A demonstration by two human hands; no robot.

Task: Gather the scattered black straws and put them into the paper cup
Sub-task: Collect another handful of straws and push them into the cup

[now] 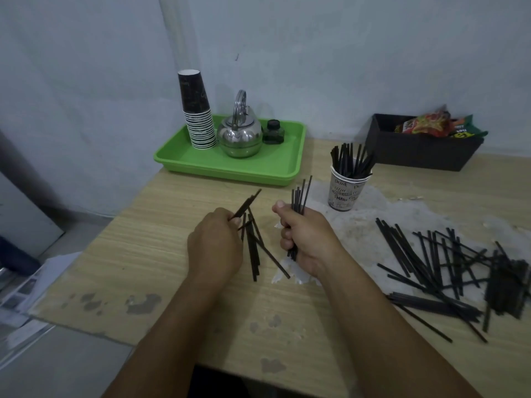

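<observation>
My right hand (306,239) grips an upright bundle of black straws (300,198) at the table's middle. Just left of it, my left hand (214,245) pinches a few black straws (247,203) that point up and to the right. Several loose straws (254,248) lie on the table between the two hands. A white printed paper cup (346,192) stands behind my right hand, with several straws standing in it. A big scattered heap of black straws (448,268) covers the table's right side.
A green tray (201,162) at the back holds a stack of dark paper cups (198,116), a steel kettle (240,133) and a small dark bottle (273,132). A black box with snack packets (422,145) sits back right. White scraps (293,272) lie under my right hand.
</observation>
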